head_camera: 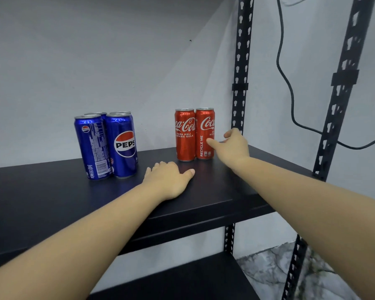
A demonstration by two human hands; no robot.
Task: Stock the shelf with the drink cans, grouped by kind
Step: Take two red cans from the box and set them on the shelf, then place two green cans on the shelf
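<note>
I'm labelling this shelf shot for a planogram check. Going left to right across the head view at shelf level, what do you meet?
Blue Pepsi cans → left hand, flat on the black shelf → red Coca-Cola cans → right hand, touching the right-hand Coca-Cola can → black slotted upright.

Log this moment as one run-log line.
left hand flat on shelf | right hand open, thumb at right Coke can | Coke cans paired | Pepsi cans grouped left

Storeroom-like corner: black slotted-steel rack point(239, 61), bare grey wall point(95, 61), loose cable point(288, 83), marble-pattern floor point(266, 269)
</note>
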